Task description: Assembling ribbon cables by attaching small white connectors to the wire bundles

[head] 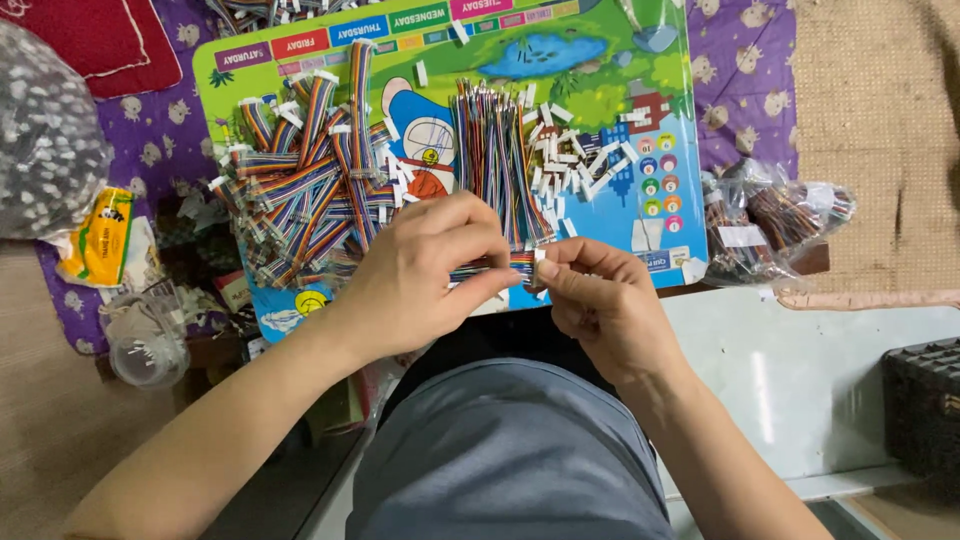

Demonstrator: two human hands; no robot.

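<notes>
Both hands [425,270] pinch a ribbon cable [490,266]; bagged cables [775,220] nearby.

Glossy printed board [600,60], clear crinkly plastic bags [770,225], woven mat [880,120].

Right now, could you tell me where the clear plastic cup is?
In the head view, the clear plastic cup sits at the far left, below the yellow packet and left of the left hand.

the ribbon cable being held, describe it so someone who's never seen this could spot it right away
Start at the colourful cartoon board lying across the top of the view, and go down to its near edge. There the left hand and right hand meet, pinching a short rainbow-striped ribbon cable between them. Unlike the tangled pile on the left and the straight bundle above, it is a single piece, lying crosswise.
</notes>
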